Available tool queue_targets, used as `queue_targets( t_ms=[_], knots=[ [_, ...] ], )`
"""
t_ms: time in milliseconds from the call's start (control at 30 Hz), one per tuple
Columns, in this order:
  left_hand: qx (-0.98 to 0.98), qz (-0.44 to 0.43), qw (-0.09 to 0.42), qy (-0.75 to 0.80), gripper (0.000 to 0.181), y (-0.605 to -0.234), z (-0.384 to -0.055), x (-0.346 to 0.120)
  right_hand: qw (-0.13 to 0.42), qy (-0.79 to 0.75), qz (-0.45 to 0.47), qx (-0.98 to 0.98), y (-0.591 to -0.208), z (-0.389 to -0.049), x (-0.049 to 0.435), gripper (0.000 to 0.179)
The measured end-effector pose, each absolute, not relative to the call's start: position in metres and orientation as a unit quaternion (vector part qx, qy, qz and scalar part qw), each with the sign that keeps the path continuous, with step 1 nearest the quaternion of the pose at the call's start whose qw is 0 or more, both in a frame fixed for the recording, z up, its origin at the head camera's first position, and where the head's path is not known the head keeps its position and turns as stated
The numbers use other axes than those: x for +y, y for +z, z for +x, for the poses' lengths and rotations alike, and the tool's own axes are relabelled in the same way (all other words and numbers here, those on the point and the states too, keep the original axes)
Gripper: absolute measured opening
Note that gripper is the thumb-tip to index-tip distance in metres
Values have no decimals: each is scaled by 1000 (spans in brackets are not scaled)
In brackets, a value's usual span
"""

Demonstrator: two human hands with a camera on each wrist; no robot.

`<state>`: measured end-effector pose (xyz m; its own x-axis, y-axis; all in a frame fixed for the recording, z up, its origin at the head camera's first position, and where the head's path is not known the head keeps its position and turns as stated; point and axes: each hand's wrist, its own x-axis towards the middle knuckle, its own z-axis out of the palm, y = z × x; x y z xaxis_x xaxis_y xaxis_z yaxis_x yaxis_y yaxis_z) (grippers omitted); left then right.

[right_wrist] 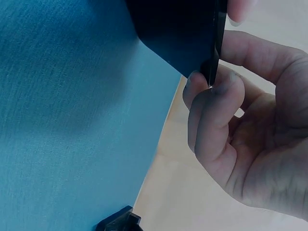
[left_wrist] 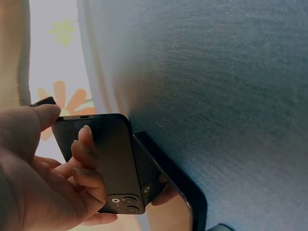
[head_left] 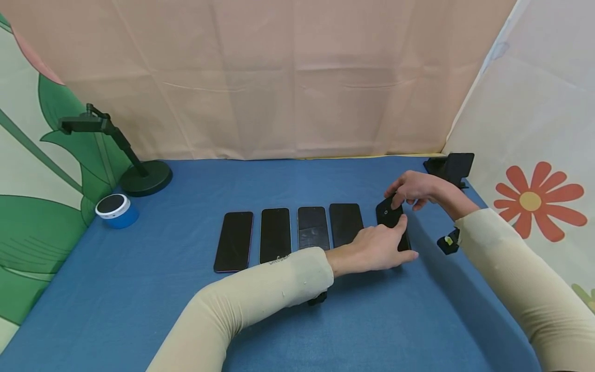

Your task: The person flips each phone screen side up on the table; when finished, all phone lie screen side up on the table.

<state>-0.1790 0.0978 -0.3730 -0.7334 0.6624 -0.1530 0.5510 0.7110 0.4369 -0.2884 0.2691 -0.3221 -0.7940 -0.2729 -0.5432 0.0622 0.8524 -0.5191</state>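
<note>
Both hands are on a black phone [head_left: 386, 213] at the right end of a row of phones. Its back, with camera lenses, shows in the left wrist view, where the phone [left_wrist: 108, 159] stands tilted over the table. My left hand [head_left: 374, 248] holds its near end, thumb at the edge with the port and fingers curled by the back. My right hand [head_left: 416, 188] pinches the far end; in the right wrist view its fingers [right_wrist: 216, 110] curl at the phone's corner. Just left lies another dark phone [head_left: 345, 222], partly hidden by the left hand.
Three more phones, a left one [head_left: 234, 242], a second [head_left: 275, 235] and a third [head_left: 313, 227], lie screen up on the blue table [head_left: 116, 310]. A black stand [head_left: 146, 178] and blue-white tub [head_left: 116, 211] are at left, another black stand [head_left: 451, 166] at back right.
</note>
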Motion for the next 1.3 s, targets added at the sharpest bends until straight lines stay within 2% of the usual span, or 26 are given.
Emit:
queue_targets(
  t_ms=[600,933,1133,1300],
  knots=[
    [901,331,163,226,78,-363,-177,97,314,-295,-66,900,-320,-289,270,47],
    [911,275,164,261,74,-360,-175,87,285,-402,-73,867,-330,-285,278,60],
    [890,231,190,344,67,-366,-185,73,267,-483,-46,833,-349,-281,292,66],
    [829,166,210,491,62,-370,-188,64,286,-466,-13,837,-366,-278,303,66]
  ],
)
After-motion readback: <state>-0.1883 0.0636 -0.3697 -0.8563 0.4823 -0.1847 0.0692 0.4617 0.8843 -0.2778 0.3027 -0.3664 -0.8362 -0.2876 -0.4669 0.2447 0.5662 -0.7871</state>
